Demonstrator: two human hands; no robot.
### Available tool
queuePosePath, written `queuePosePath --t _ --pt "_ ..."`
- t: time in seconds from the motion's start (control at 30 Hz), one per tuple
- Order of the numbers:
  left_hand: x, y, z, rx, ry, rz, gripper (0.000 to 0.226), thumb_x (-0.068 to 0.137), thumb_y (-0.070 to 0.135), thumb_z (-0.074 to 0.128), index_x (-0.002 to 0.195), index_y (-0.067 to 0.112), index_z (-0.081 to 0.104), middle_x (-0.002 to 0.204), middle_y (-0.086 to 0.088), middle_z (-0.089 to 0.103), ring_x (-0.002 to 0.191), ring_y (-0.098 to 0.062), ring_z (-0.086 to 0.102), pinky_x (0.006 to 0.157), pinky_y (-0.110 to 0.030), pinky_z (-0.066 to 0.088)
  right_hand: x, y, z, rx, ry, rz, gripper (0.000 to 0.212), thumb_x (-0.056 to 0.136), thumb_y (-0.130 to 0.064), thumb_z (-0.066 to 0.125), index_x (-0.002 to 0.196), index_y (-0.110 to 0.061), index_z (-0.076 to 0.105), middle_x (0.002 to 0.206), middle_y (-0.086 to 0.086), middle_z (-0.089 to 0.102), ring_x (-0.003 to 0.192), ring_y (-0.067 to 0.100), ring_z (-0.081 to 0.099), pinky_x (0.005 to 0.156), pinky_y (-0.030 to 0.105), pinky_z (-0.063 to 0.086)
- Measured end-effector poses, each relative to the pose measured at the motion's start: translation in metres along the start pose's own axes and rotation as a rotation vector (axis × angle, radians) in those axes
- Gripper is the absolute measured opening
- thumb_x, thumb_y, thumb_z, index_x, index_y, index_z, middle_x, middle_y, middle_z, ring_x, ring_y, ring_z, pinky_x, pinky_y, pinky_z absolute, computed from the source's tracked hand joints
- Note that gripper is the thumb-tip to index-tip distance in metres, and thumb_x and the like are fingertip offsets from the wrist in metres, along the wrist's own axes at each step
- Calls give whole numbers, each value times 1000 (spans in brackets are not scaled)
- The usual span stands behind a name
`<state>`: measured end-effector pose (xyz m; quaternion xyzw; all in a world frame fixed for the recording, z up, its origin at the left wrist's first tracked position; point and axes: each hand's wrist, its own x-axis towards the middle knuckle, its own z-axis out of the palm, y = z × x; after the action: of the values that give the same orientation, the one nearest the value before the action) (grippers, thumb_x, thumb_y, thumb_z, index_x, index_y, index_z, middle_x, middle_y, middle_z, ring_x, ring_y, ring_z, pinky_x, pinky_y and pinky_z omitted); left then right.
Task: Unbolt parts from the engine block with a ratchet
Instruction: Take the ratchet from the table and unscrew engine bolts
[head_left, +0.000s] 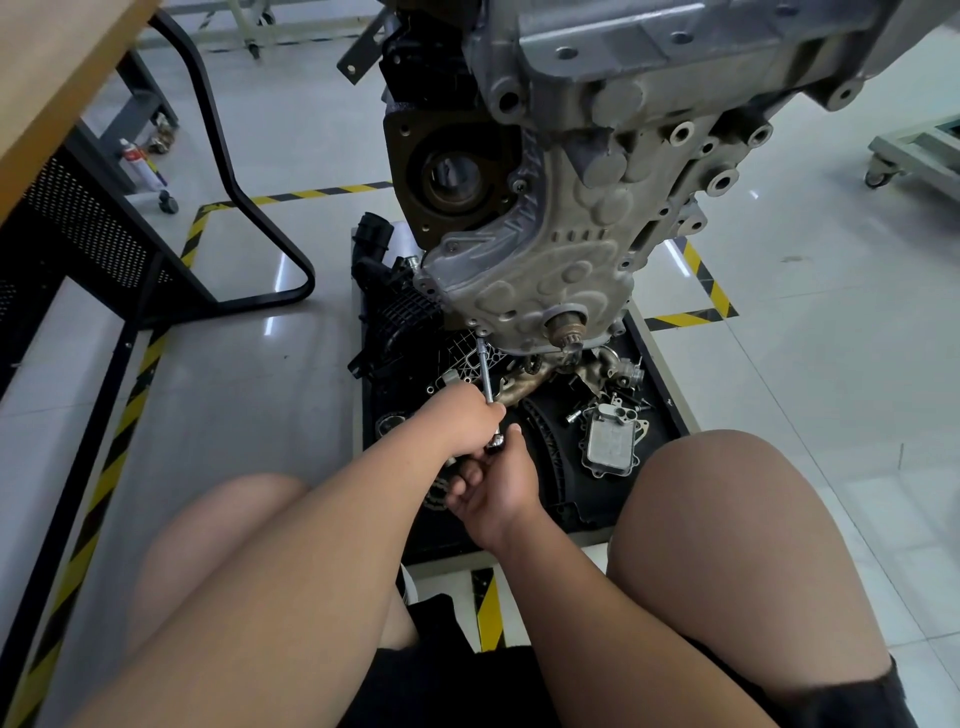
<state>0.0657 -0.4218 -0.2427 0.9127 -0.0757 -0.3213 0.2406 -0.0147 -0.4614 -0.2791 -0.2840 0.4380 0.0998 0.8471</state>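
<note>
Knees spread to either side of a black parts tray (662, 410), a person leans in with both arms between them, a posture that brings the hands level with the lowest bolts. Nearest the camera, the right hand (493, 486) has its fingers curled round the handle of the ratchet (496, 442), placed where it can supply the swing. Just above it, the left hand (462, 421) is closed round the lower end of the extension bar (486, 371), apparently steadying the long shaft so the socket stays square. The bar runs up and away to a bolt (480, 340) on the bottom edge of the front cover (540, 280) of the engine block (623, 156). The extension seems to be there because the tray's clutter leaves little room for a handle close to the casting. In the tray lie loose parts, among them a finned aluminium cooler (610, 441), a rusty manifold (540, 382) and scattered bolts (the work looks well along, though how many fasteners are left cannot be told). A black plastic intake piece (397, 312) leans at the tray's far left, under the block, whose crank snout (567, 326) juts toward the viewer. Beyond, yellow-and-black tape (711, 291) marks the bay on the glossy floor, with a wooden-topped bench (57, 93) at left
</note>
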Motion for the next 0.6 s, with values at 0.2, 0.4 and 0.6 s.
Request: queuePosePath --t 0.2,0.4,0.6 --pt "0 -1 -1 9 12 -2 33 96 34 49 91 8 68 59 -3 62 59 -20 58 63 -32 47 2 2 0 -55 -9 -40 58 98 -63 32 69 -16 50 46 -1 37 39 13 38 49 22 37" --pt "1 -2 -1 82 67 15 37 96 36 51 65 15 54 58 1 56 55 -15 53 47 -27 34 4 8 -8 -313 114 -295 55 100 -52 38 74 -10 61 47 -1 53 40 11 49 42 21 43" --pt "0 0 -2 61 50 17 30 96 35 51 88 10 66 65 0 57 64 -17 55 54 -27 38 1 10 -9 -386 222 -407 47 98 -49 45 83 -8 61 49 -7 61 40 6 52 39 16 40"
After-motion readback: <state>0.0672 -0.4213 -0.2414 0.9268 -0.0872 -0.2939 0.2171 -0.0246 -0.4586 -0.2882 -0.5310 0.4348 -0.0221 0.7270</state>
